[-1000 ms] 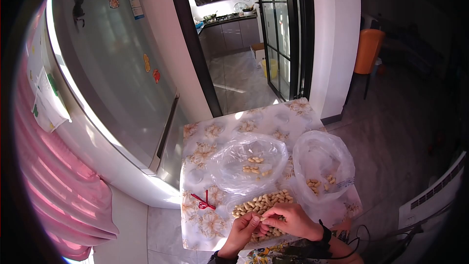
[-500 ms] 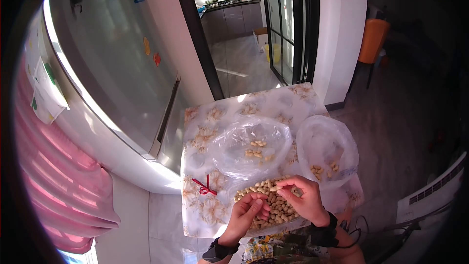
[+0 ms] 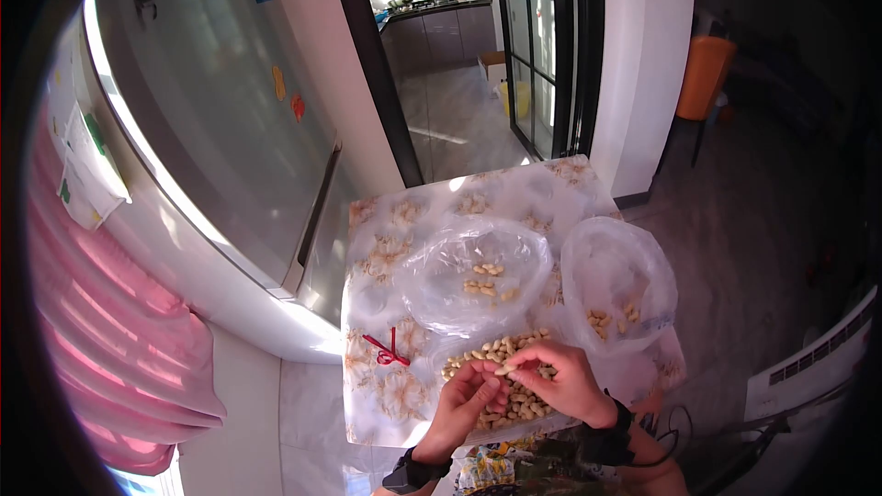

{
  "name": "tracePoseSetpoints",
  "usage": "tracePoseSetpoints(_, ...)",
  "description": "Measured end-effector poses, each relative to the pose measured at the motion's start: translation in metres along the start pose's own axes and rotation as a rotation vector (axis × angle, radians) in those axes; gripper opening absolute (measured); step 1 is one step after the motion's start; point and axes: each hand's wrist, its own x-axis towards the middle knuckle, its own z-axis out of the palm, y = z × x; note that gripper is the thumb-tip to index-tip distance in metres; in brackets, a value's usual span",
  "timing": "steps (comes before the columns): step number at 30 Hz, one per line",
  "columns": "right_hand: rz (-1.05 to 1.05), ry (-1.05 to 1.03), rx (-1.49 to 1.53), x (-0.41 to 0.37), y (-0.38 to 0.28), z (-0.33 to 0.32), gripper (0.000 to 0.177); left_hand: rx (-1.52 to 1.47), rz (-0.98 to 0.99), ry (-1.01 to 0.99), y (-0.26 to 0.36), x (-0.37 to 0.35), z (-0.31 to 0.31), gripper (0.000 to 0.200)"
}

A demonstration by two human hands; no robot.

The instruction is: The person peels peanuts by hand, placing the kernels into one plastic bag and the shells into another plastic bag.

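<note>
A heap of unshelled peanuts (image 3: 524, 410) lies at the near side of the table, beneath both hands. My right hand (image 3: 568, 388) pinches one peanut (image 3: 503, 370) between thumb and fingertips. Close beside it, my left hand (image 3: 466, 400) has its fingers curled in and the thumb against them; whatever they may hold is hidden. Beyond the heap sits an open clear plastic bag (image 3: 424, 268) with several peanuts inside. To its right, a second clear plastic bag (image 3: 577, 262) also contains several peanuts.
A red ribbon (image 3: 393, 355) lies left of the heap on the flower-patterned tablecloth (image 3: 372, 298). A fridge (image 3: 220, 129) stands along the left side. Behind the table, a glass door (image 3: 533, 55) opens to a kitchen. An orange chair (image 3: 706, 78) is at the right.
My right hand has moved left and slightly down with the peanut, bringing it beside my left fingertips. My left hand has hardly moved.
</note>
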Motion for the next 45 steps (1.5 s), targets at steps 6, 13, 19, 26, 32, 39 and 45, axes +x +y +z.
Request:
tracePoseSetpoints(6,0.039,-0.104,-0.014,-0.004,0.002,0.005,0.016,0.001,0.029,-0.027,-0.007,0.003,-0.003,0.016)
tracePoseSetpoints(13,0.0,-0.054,-0.028,0.0,0.0,-0.003,0.017,-0.008,0.011,0.004,-0.004,0.001,-0.001,0.022)
tracePoseSetpoints(19,-0.002,0.058,-0.075,0.01,-0.003,-0.01,0.016,0.029,0.008,-0.004,-0.008,0.0,-0.003,0.021)
tracePoseSetpoints(26,-0.04,0.127,-0.111,0.03,-0.003,-0.011,0.015,0.059,0.019,-0.056,-0.011,-0.003,-0.008,0.023)
tracePoseSetpoints(32,-0.084,0.154,-0.214,0.053,0.006,-0.009,0.019,0.191,0.003,-0.061,-0.014,-0.006,-0.012,0.022)
tracePoseSetpoints(39,-0.001,0.11,-0.291,0.047,0.006,-0.011,0.026,0.222,0.0,-0.049,-0.017,-0.006,-0.018,0.024)
tracePoseSetpoints(45,0.071,-0.432,-0.517,0.003,0.003,-0.041,0.041,0.428,0.13,-0.084,-0.003,-0.005,-0.022,0.028)
